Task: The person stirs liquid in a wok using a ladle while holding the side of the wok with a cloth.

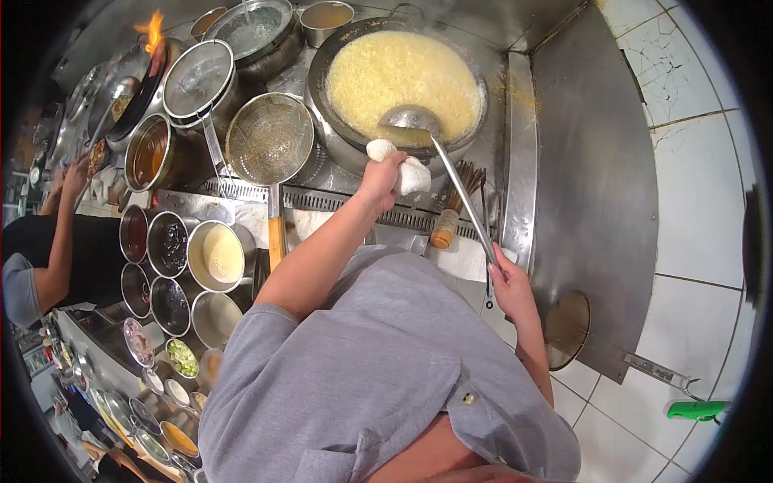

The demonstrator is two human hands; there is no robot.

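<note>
My left hand (382, 179) is closed around a folded white cloth (414, 175) at the near rim of a large wok (320, 60). Foamy pale-yellow liquid (394, 72) fills most of the wok. My right hand (510, 283), lower and to the right, grips the end of a long metal ladle (467, 203). The ladle's round bowl lies in the near side of the liquid, partly sunk in it. Beneath the handle, a bamboo wok brush (451, 221) lies at the stove's front edge.
Left of the wok are a perforated strainer (270, 138), a mesh sieve (198, 78) and several metal pots (216, 256) of sauces. At far left, a co-worker's arm (55, 262) reaches toward another wok with a flame (150, 32) above it. A metal panel (592, 161) stands right.
</note>
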